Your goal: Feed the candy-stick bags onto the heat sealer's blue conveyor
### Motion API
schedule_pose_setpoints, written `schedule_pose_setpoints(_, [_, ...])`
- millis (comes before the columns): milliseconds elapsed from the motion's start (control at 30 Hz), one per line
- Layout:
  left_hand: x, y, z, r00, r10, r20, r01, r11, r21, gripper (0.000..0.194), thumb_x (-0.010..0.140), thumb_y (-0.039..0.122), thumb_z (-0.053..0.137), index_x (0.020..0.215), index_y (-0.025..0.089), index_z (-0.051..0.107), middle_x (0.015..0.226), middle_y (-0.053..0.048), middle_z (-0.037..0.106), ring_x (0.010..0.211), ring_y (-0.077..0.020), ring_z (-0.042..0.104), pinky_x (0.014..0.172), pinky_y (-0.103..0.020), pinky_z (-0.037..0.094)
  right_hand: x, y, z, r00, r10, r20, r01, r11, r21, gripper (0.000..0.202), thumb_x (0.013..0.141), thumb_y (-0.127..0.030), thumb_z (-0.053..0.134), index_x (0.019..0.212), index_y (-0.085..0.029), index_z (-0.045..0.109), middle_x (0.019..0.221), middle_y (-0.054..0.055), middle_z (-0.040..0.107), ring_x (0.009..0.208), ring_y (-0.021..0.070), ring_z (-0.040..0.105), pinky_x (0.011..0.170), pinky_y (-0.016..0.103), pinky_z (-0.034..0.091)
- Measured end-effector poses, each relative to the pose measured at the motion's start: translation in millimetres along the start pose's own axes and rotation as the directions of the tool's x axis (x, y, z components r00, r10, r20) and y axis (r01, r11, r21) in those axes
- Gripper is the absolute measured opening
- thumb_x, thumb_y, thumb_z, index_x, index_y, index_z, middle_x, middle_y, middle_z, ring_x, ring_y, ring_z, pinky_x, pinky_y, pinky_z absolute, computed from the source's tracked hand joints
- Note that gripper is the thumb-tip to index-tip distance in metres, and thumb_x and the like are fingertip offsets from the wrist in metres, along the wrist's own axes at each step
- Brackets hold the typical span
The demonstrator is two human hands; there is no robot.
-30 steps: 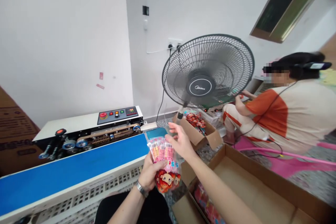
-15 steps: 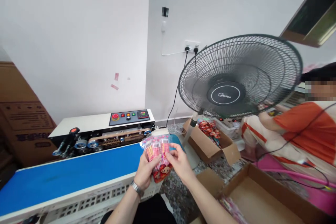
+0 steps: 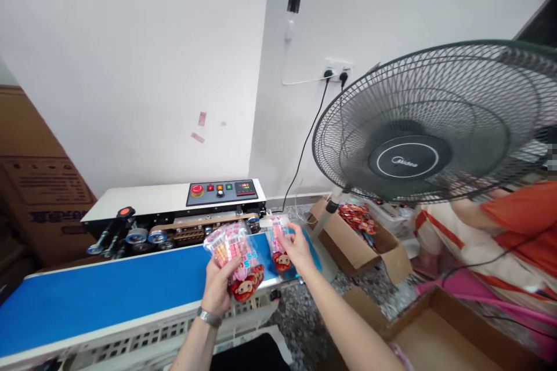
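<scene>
My left hand (image 3: 220,287) is closed on a small fan of clear printed packets (image 3: 243,269) with pink and yellow contents, barcodes and a red-haired cartoon figure at the bottom. A wristwatch sits on that wrist. My right hand (image 3: 298,249) pinches a single packet (image 3: 281,246) of the same kind, apart from the others, over the right end of the blue conveyor belt (image 3: 130,287). Behind both hands stands the band sealing machine (image 3: 143,203) with a red stop button, coloured buttons and a lit display.
A large floor fan (image 3: 407,156) leans in at right. Beyond it an open carton (image 3: 352,232) holds red packets, and another open carton (image 3: 452,336) lies at lower right. A person in an orange top (image 3: 531,214) sits at far right. Cartons (image 3: 43,197) are stacked at left.
My right hand has drawn one packet away from the bunch to the right. My left hand has moved left with the others. The view has turned slightly left.
</scene>
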State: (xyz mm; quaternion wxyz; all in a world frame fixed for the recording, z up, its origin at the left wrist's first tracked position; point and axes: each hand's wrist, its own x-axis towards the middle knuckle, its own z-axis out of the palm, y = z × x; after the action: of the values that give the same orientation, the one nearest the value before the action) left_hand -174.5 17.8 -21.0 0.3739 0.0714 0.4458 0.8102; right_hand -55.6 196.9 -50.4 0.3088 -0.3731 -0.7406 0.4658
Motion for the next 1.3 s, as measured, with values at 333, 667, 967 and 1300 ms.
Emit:
schedule_pose_setpoints(333, [-0.5,1.3,-2.3,0.999,0.003,0.054,-0.003,1.000,-0.004,0.049,0.057,0.020,0.076,0.102,0.013,0.060,0.095,-0.010,0.069,0.084,-0.0255,0.065,0.078,-0.038,0.050,20.1,-20.0,35.2,0.997,0.035,0.065,-0.012,0.946,-0.324,0.040,0.073,-0.036,0.057,0.109,-0.022,0.046,0.081,0.005,0.061,0.079,0.0227,0.059,0.073,0.035,0.043])
schedule_pose_setpoints(667, [1.2,-2.7,-1.6,0.994,0.029,0.107,-0.029,1.000,-0.006,0.049,0.057,0.021,0.076,0.102,0.013,0.059,0.098,-0.012,0.068,0.087,-0.0252,0.064,0.082,-0.038,0.049,-29.9,-65.9,41.0,0.937,-0.097,0.334,0.010,0.967,0.253,0.035,0.075,-0.053,0.055,0.074,-0.018,0.053,0.067,0.000,0.053,0.065,0.0144,0.050,0.060,0.025,0.042])
schedule_pose_setpoints(967, [0.6,-6.3,-2.1,0.996,0.065,0.059,-0.066,0.998,0.018,0.049,0.059,0.019,0.074,0.103,0.014,0.056,0.099,-0.010,0.067,0.088,-0.0249,0.063,0.080,-0.037,0.049,-35.0,-65.5,40.2,0.980,-0.047,0.192,-0.021,0.940,0.340,0.039,0.075,-0.055,0.054,0.082,-0.018,0.060,0.083,0.005,0.061,0.080,0.0207,0.055,0.073,0.031,0.045])
schedule_pose_setpoints(1300, [-2.4,-3.9,0.6,0.996,0.038,0.082,-0.035,0.999,-0.033,0.051,0.059,0.019,0.075,0.106,0.014,0.055,0.101,-0.011,0.067,0.089,-0.0261,0.063,0.081,-0.039,0.049,-38.3,-60.5,41.3,0.978,-0.020,0.208,-0.061,0.924,0.379,0.043,0.079,-0.048,0.051,0.113,-0.021,0.050,0.099,0.008,0.062,0.094,0.0222,0.057,0.086,0.038,0.045])
